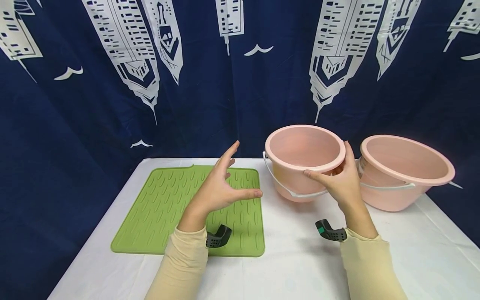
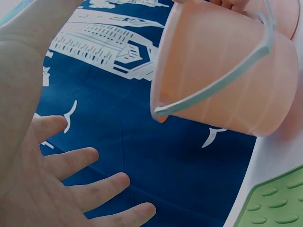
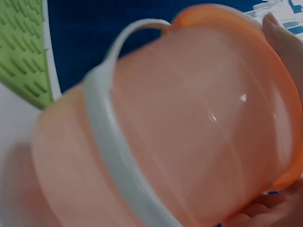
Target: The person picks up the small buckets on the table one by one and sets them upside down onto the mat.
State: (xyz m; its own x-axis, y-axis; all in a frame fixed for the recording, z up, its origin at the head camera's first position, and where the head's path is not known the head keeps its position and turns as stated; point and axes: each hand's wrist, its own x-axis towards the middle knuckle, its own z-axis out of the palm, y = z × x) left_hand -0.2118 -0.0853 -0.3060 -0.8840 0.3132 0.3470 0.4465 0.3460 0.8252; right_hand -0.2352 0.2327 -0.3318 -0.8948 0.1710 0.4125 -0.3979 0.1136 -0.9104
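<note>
A pink bucket point(image 1: 296, 179) with a white handle is held at the right side of its rim by the right hand point(image 1: 343, 179), thumb at the front and fingers behind; a shadow lies below it. In the right wrist view the bucket point(image 3: 189, 118) fills most of the picture, tilted. The left hand point(image 1: 217, 185) is in the air above the green mat point(image 1: 157, 208), fingers spread and thumb pointing right, touching nothing. The left wrist view shows that hand point(image 2: 61, 184) apart from the bucket point(image 2: 227, 71).
A second pink bucket point(image 1: 397, 187) with a white handle stands tilted-looking at the right of the white-covered table point(image 1: 285, 266). Behind the table hangs a dark blue curtain point(image 1: 262, 100) with white building prints. A black band device sits at each wrist.
</note>
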